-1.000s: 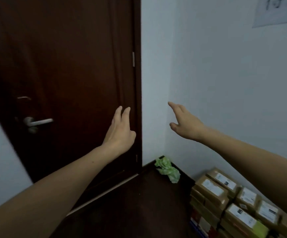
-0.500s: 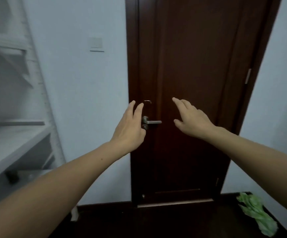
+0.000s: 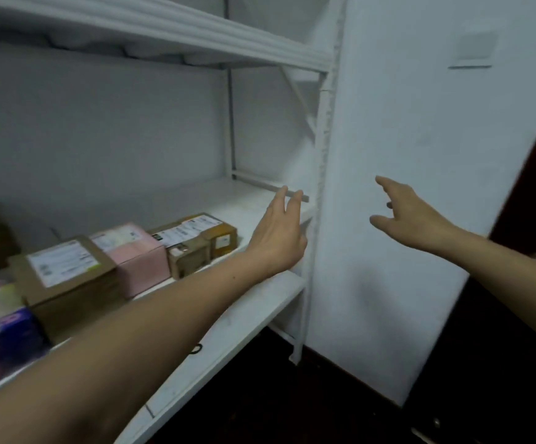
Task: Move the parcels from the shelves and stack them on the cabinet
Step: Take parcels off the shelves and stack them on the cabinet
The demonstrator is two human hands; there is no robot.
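A white metal shelf unit [image 3: 247, 315] fills the left of the view. On its middle shelf stand several parcels in a row: a brown box with a white label [image 3: 65, 280], a pink box [image 3: 138, 254], a brown taped box [image 3: 193, 245] and a purple box [image 3: 0, 341] at the far left. My left hand [image 3: 279, 238] is stretched out with straight fingers over the shelf's right end, holding nothing, just right of the taped box. My right hand [image 3: 411, 216] is spread in the air in front of the white wall, empty.
A white wall [image 3: 404, 139] with a light switch [image 3: 473, 49] stands right of the shelf post. A dark wooden door [image 3: 532, 235] edges in at the far right. The upper shelf [image 3: 164, 30] overhangs the parcels. The floor [image 3: 292, 405] below is dark.
The view has swung left from the corner and door to the shelf unit. Both hands stay outstretched and empty. The stacked parcels on the floor have left the view.
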